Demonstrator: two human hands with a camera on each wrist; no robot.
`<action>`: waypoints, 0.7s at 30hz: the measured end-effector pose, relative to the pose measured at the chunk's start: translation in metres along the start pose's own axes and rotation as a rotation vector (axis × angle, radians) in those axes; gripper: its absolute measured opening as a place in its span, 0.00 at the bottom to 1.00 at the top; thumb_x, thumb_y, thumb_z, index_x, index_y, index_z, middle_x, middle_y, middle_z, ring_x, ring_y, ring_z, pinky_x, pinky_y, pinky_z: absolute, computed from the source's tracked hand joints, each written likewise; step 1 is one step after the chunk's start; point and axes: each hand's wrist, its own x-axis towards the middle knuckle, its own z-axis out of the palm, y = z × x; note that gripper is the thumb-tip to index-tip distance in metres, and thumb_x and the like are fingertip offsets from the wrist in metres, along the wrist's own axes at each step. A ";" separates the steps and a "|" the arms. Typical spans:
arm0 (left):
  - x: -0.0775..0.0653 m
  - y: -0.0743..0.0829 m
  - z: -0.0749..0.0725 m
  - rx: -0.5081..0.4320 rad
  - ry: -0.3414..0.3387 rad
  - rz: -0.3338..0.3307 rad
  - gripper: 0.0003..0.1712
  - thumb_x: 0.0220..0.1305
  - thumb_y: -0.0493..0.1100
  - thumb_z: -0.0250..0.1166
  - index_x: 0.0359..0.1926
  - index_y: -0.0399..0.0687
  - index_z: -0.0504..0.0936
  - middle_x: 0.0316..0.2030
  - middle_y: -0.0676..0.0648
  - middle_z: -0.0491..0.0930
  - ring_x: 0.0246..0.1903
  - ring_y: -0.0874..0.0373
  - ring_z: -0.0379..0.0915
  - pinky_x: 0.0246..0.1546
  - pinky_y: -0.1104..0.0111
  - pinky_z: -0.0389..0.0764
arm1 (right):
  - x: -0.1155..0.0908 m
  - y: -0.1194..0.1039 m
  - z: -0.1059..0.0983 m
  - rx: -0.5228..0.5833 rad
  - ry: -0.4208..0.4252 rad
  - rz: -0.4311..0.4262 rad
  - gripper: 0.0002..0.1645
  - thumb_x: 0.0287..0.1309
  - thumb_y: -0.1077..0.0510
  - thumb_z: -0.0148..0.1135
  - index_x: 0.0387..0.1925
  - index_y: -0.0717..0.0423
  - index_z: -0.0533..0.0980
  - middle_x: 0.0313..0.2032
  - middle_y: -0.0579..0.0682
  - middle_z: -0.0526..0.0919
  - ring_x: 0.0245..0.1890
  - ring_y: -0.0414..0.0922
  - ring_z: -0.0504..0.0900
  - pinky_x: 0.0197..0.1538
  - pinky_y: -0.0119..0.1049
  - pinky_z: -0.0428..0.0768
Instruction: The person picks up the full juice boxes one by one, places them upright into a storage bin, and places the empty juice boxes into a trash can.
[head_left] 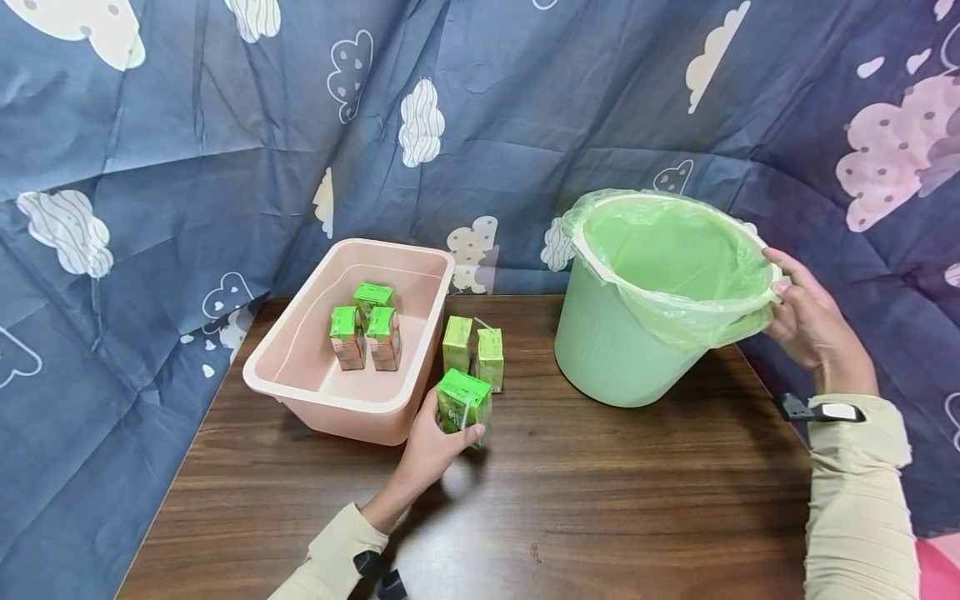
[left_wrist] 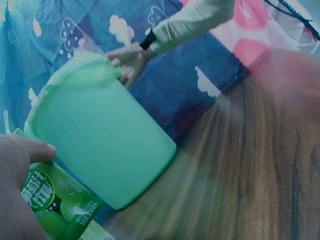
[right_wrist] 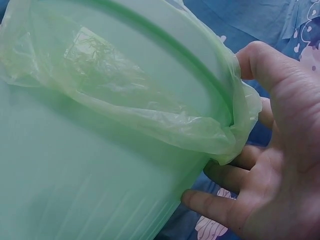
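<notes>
My left hand [head_left: 429, 446] grips a green juice box [head_left: 462, 392] by its sides, thumb on the near side, just right of the pink basin. A straw in clear wrapping runs along the box's front. Two smaller yellow-green juice boxes [head_left: 457, 343] stand right behind it on the table. At the right, my right hand [head_left: 816, 329] holds the rim of a light green trash bin [head_left: 626, 350], thumb on top and fingers against the outside wall. A thin green bag [right_wrist: 165, 122] lines the bin and folds over its rim.
The pink basin [head_left: 333, 402] stands at the left with three green-topped juice boxes [head_left: 384, 337] upright inside. A dark wooden table [head_left: 592, 500] carries everything. Blue cloth [head_left: 225, 192] with cloud prints hangs close behind and along both sides.
</notes>
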 end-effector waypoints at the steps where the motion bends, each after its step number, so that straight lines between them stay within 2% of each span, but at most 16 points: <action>1: 0.000 0.003 -0.002 -0.018 -0.019 0.002 0.46 0.52 0.39 0.78 0.69 0.37 0.66 0.55 0.39 0.78 0.54 0.48 0.73 0.59 0.52 0.73 | 0.000 0.000 0.000 0.001 -0.001 0.001 0.32 0.74 0.71 0.29 0.74 0.54 0.60 0.56 0.55 0.81 0.49 0.48 0.85 0.46 0.41 0.85; 4: 0.000 0.015 -0.006 -0.076 -0.076 0.006 0.42 0.52 0.36 0.77 0.67 0.37 0.67 0.55 0.39 0.77 0.55 0.49 0.74 0.59 0.54 0.73 | 0.000 0.000 0.000 0.010 -0.005 0.001 0.32 0.74 0.71 0.30 0.74 0.54 0.60 0.56 0.55 0.81 0.50 0.49 0.85 0.47 0.41 0.85; 9: 0.003 0.043 -0.008 -0.169 -0.175 0.035 0.40 0.53 0.33 0.74 0.66 0.36 0.66 0.58 0.38 0.75 0.59 0.48 0.74 0.62 0.57 0.73 | 0.000 0.000 0.000 0.019 -0.009 0.004 0.32 0.75 0.71 0.30 0.75 0.54 0.60 0.56 0.55 0.82 0.50 0.49 0.85 0.47 0.41 0.85; 12: 0.009 0.061 -0.008 -0.154 -0.213 0.096 0.40 0.53 0.33 0.74 0.66 0.36 0.67 0.58 0.38 0.76 0.60 0.48 0.74 0.63 0.55 0.72 | 0.001 0.000 0.001 0.016 -0.010 0.006 0.32 0.75 0.71 0.29 0.75 0.54 0.59 0.56 0.55 0.82 0.50 0.49 0.85 0.47 0.41 0.85; 15: 0.018 0.076 -0.006 -0.095 -0.224 0.151 0.39 0.53 0.35 0.75 0.65 0.37 0.69 0.56 0.39 0.78 0.58 0.49 0.75 0.61 0.56 0.75 | 0.001 0.001 0.001 0.021 -0.003 0.009 0.32 0.75 0.71 0.30 0.75 0.54 0.60 0.55 0.55 0.82 0.49 0.49 0.85 0.46 0.41 0.85; 21: 0.040 0.109 0.002 -0.063 -0.260 0.168 0.39 0.54 0.35 0.75 0.65 0.39 0.68 0.53 0.39 0.79 0.53 0.52 0.78 0.53 0.57 0.80 | 0.001 0.001 -0.001 0.050 -0.029 0.005 0.31 0.75 0.71 0.28 0.73 0.54 0.59 0.55 0.56 0.81 0.49 0.49 0.85 0.46 0.41 0.85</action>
